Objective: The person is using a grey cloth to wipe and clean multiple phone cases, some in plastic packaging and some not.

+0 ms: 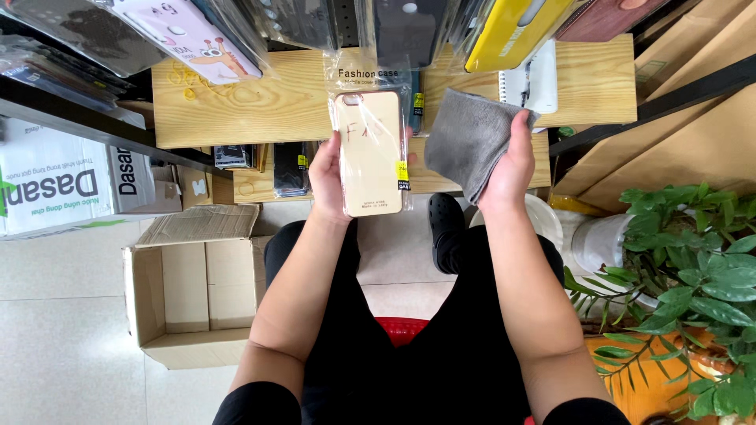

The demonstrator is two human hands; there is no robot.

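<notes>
2 bare hands raised before a wooden shelf [236,102], left hand [329,177] gripping a cream phone case in a clear sleeve [370,149] upright, right hand [512,161] clutching a folded grey cloth [468,138] just beside it, open cardboard box [193,287] on the floor below.

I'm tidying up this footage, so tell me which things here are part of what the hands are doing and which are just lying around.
In hand:
- left hand: bagged cream phone case
- right hand: grey cloth

Lying about:
- open cardboard box
- potted plant
- wooden shelf
- hanging yellow case
</notes>
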